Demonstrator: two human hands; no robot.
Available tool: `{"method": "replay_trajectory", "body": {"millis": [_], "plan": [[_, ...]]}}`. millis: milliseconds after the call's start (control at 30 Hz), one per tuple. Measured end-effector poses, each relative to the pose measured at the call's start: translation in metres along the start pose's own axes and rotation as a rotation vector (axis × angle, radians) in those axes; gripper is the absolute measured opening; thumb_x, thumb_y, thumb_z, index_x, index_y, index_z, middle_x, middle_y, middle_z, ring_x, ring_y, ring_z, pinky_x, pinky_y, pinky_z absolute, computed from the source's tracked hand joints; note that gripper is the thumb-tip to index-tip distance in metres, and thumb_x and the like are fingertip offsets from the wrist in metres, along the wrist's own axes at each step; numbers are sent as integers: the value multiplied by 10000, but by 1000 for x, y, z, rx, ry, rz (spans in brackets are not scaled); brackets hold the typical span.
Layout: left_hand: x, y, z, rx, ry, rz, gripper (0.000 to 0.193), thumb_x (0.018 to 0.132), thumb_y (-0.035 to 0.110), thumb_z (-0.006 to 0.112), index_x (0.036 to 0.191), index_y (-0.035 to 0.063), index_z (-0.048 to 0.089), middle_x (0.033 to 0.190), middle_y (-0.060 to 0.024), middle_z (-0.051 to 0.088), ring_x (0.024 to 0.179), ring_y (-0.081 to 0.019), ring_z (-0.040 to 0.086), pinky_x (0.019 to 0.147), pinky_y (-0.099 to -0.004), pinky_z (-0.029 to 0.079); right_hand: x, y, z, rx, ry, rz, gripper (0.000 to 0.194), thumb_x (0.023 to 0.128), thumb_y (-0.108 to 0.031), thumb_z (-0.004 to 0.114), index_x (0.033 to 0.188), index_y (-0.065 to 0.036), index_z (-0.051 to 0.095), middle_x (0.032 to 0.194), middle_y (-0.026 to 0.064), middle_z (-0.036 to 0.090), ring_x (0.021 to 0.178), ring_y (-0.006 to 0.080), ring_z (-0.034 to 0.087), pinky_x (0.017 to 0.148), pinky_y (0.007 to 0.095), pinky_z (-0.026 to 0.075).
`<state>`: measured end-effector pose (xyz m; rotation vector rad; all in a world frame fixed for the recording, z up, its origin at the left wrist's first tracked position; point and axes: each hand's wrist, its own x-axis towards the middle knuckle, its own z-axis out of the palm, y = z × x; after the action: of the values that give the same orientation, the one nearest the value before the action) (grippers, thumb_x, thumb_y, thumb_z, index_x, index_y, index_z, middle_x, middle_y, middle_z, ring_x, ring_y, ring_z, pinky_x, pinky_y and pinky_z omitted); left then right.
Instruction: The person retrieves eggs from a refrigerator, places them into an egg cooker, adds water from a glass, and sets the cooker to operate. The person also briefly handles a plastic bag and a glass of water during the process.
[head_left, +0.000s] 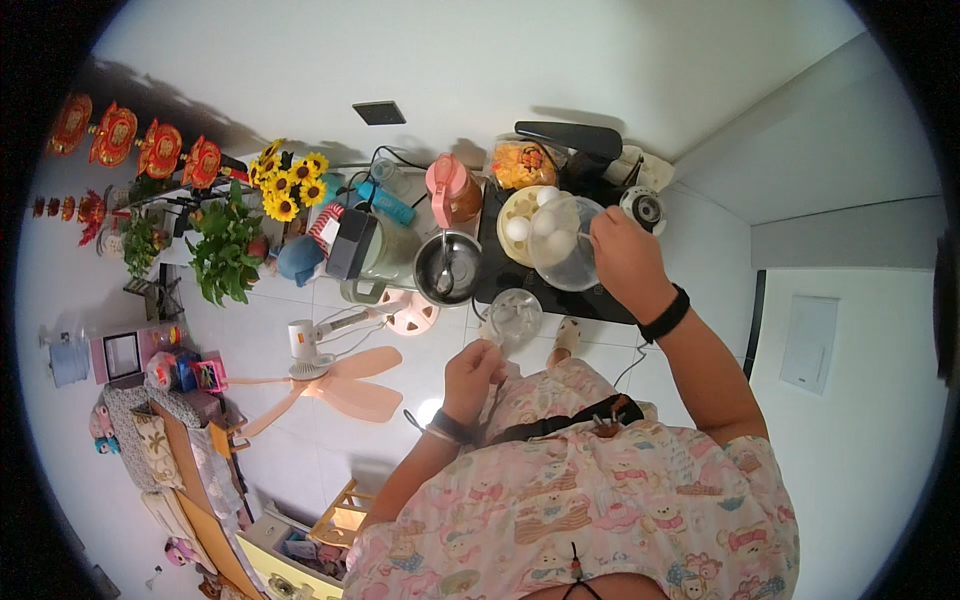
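Observation:
My right hand (628, 259) grips a clear dome lid (568, 262) by the top. The lid hangs tilted over the right part of a cream egg cooker (512, 244). Several white eggs are in the cooker; one egg (517, 228) shows uncovered, and others are seen through the plastic. My left hand (471, 381), lower and to the left, is closed on the handle of a clear cup (515, 315), held in front of the counter edge. What the cup contains is hard to make out.
Left of the cooker stands a steel bowl (448, 268) with a spoon (445, 279). Behind are a pink-lidded pitcher (454, 191) and a bag of orange snacks (523, 165). A black-lidded jug (375, 251) stands further left. A pink-bladed fan (345, 382) is on the floor at left.

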<state>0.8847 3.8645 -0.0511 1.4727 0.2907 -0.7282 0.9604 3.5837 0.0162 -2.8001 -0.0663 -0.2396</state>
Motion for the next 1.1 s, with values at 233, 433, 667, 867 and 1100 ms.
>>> {"method": "replay_trajectory", "body": {"millis": [233,433,667,867,1100], "plan": [[-4,10,-4,-64,139,95,154,950,161,582,929,16,627,776,12,615,644,-58,530,602,-201,437,6,-4,4,-26,4,9,29,854,-77,541,838,-56,531,860,110,548,795,339,590,640,437,490],[9,16,-4,-88,175,188,147,931,174,623,949,29,640,757,-9,614,619,-72,541,586,-219,440,-22,7,-3,-41,-33,143,63,854,-81,573,819,-60,525,853,102,555,751,355,580,628,435,485],[18,27,7,56,206,198,124,919,133,635,963,17,643,732,11,589,596,-51,525,544,-190,431,-46,20,-19,83,13,201,74,831,-65,617,832,-53,543,852,103,569,735,343,586,619,411,479],[58,62,16,718,376,712,121,859,147,680,870,37,632,685,-71,543,609,-204,546,550,-345,424,-76,17,-25,201,0,261,68,828,-56,619,831,-51,551,855,108,571,723,331,590,618,390,481],[106,86,40,1110,451,875,112,814,152,678,856,62,626,731,-154,558,734,-360,558,613,-456,429,-99,20,-21,206,-7,245,58,827,-56,617,833,-56,559,841,95,562,715,318,589,606,389,483]]}}
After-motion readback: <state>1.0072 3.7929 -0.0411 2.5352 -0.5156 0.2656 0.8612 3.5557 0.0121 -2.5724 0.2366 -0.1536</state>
